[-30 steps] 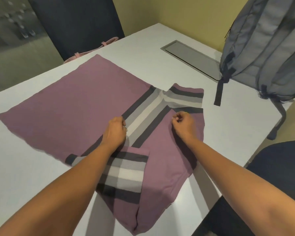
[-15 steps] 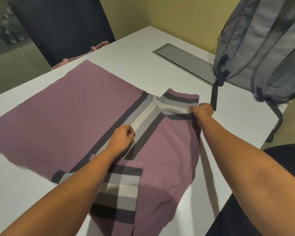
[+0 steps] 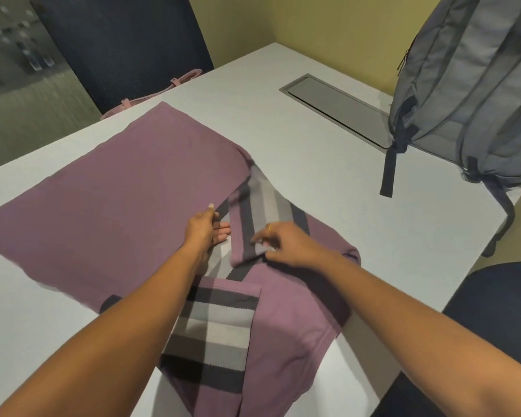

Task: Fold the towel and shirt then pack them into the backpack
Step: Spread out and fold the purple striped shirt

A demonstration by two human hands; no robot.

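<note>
Hanging partly over the near edge of the white table [image 3: 328, 176], the purple towel [image 3: 127, 206] has a corner with grey, white and dark stripes turned back on itself close to the person. Just beyond that flap, both bare forearms reach in over the cloth. The left hand [image 3: 203, 228] lies on the towel with its fingers stretched out flat beside the striped band, thumb lifted along the band's edge. The right hand [image 3: 289, 243], a ring [image 3: 269, 227] on one finger, pinches the tip of a narrow folded striped strip, apparently between thumb and forefinger, though the grip is partly hidden. Farther out, the plain purple part spreads flat to the left. To the right, a grey backpack [image 3: 475, 94] stands upright at the table's far right edge, one dark strap [image 3: 388, 170] trailing onto the surface. Beside it a grey hatch [image 3: 334, 106] is set flush in the tabletop. A dark chair [image 3: 127, 46] stands behind the far edge, with a pink strap [image 3: 163, 91] just in front of it.
</note>
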